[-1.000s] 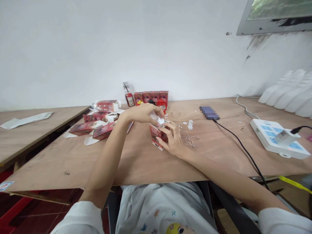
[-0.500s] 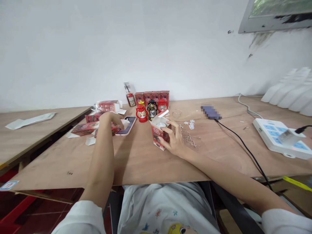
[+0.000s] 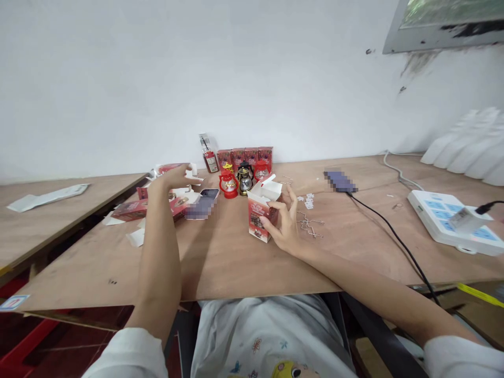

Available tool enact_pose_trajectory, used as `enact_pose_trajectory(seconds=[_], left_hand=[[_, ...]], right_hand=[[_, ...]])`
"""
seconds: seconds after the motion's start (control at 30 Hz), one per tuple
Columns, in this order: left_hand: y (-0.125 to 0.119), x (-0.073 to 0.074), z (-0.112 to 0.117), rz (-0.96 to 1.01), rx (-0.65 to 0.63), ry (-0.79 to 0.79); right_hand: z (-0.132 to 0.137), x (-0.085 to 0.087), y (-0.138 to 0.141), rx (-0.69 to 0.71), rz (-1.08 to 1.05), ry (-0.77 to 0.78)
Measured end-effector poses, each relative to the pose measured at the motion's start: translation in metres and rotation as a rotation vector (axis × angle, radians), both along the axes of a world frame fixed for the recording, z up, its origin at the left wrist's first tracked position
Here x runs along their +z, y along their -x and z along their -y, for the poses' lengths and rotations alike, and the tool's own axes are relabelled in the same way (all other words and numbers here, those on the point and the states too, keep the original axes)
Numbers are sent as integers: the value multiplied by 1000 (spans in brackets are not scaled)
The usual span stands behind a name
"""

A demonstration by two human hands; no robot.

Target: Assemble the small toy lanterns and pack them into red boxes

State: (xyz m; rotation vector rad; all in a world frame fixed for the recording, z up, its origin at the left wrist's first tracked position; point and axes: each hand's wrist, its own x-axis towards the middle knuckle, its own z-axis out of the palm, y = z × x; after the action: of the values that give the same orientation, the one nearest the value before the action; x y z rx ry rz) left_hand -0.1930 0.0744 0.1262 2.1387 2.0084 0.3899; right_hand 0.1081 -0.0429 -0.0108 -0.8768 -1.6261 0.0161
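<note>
My right hand (image 3: pixel 284 223) is wrapped round a red printed carton (image 3: pixel 260 218) that stands upright on the table, its white top flaps raised. How deep its contents sit, if any, I cannot make out. My left hand (image 3: pixel 177 177) reaches over a loose pile of red cartons (image 3: pixel 129 209), fingers stretched out and apart with nothing seen in them. Just behind the carton in my right hand stand small toy lanterns: a red lantern (image 3: pixel 229 184), a black lantern (image 3: pixel 245 179) and another red lantern (image 3: pixel 262 171), with a gold top showing behind them.
Several closed red boxes (image 3: pixel 251 156) line the wall beside a small bottle (image 3: pixel 210 159). A phone (image 3: pixel 202 205) lies by the pile. Bent metal wires (image 3: pixel 311 226) and small white pieces (image 3: pixel 309 201) lie to the right, then a blurred cabled device (image 3: pixel 339 181) and a power strip (image 3: pixel 452 220).
My left hand has drawn up and left, away from the phone, and its fingers have spread. The carton in my right hand has turned and shifted slightly right, with its flaps standing higher.
</note>
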Motion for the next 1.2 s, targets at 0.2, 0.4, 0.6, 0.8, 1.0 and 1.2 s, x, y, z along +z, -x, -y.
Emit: enact_pose_trajectory(seconds=[0.2,0.4,0.6,0.8,1.0,1.2], left_hand=[[-86,41,59,104,-564,-67],[-144,37,90,-43,-933,-8],[-150,29,85,-76,-924,-95],[-151,30,86,-78,-1052,-33],[-140,37,85,-27,-962,-73],[-122,45,85,-3,-832,-41]], right_hand=[[-2,8,-6,113,-152,41],[-14,4,-8,302,-383,166],[-16,10,-10,469,-403,274],[-15,15,-12,484,-318,293],[-15,13,-9,503,-331,315],[-15,18,-12,506,-396,368]])
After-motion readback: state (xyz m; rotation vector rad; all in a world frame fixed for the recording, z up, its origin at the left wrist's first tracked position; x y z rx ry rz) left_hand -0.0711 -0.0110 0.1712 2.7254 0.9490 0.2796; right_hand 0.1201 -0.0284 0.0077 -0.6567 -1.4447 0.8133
